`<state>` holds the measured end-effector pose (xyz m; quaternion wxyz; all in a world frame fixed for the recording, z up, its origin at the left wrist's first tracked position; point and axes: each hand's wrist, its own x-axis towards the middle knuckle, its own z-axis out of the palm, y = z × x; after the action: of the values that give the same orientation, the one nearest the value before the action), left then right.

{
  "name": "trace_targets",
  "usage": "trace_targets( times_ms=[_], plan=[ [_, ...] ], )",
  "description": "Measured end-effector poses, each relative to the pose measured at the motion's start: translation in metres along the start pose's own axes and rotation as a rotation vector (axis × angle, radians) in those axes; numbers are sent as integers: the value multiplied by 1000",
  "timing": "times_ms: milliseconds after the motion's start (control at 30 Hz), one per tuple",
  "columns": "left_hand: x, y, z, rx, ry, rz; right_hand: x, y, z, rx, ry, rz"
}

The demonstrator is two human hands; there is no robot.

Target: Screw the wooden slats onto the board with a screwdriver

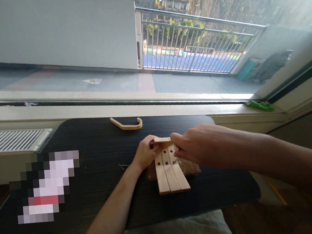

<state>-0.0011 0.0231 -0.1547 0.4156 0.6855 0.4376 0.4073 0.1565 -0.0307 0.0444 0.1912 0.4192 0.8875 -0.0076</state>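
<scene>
**Slatted wooden piece (168, 179) between two hands, its long axis running down the frame**

The left hand (147, 153), at the centre of the frame, is closed on the upper left edge of the piece, with the thumb over the near face and the other fingers largely hidden behind. The right hand (192, 144), entering from the right edge of the frame, meets the upper right corner of the piece. Its thumb and forefinger are drawn close together; whether they pinch the wood, a small part or nothing cannot be told.

The governing relation is this: the piece lies between the hands, just right of the left hand and lower left of the right, with its long axis crossing the line between them. Both hands sit at its far end; the left has the surer contact, while the right appears nearer the right-hand holes (171, 151). The near end splays toward the lower centre, free of both hands.

Beneath lies a brown pack (192, 167) in clear wrap. Left of this, screws (121, 167) rest on the black table (99, 154). A hooked wooden part (127, 127) lies apart, upper centre of the frame.
</scene>
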Motion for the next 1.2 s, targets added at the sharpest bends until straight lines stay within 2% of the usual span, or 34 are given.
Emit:
trace_targets(
  times_ms=[133, 300, 533, 733, 933, 1200],
  plan=[
    [0, 1, 0, 0, -1, -2, 4, 3, 10, 60, 45, -51],
    [1, 0, 0, 18, 6, 6, 3, 3, 22, -18, 114, -104],
    [0, 0, 0, 12, 11, -6, -2, -4, 25, -34, 236, -34],
    [0, 1, 0, 16, 1, -11, -8, -3, 22, 139, 187, -162],
    [1, -1, -1, 23, -7, 9, -9, 1, 18, 378, 96, -155],
    [1, -1, 0, 2, -6, -2, -10, 3, 20, 390, 73, -131]
  ],
)
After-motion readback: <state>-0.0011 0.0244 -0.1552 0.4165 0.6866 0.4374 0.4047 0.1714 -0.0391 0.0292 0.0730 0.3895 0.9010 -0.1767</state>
